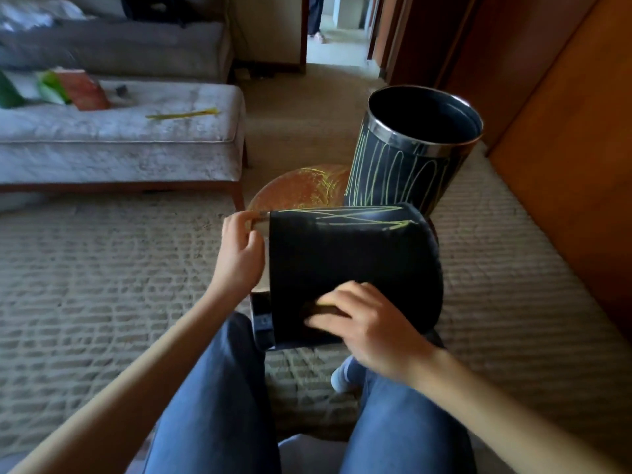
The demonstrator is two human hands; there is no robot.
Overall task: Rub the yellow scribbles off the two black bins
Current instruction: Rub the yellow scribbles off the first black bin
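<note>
Knees in blue denim (219, 388) sat just short of the near black cylindrical bin (342, 254), lying on its side. The left hand (241, 248) pinched its metal rim in a tight grip, and the right hand (359, 323) pressed blurred fingers onto a small yellowish pad (325, 304) against the wall; whether they pinched it could not be told. Rubbing well likely meant steadying that rim and rolling the bin to bring its yellow scribbles (359, 215), on the far upper side, under the pad. Beyond, the second black bin (403, 165) stood upright, heavily scribbled, its visible inside empty.
</note>
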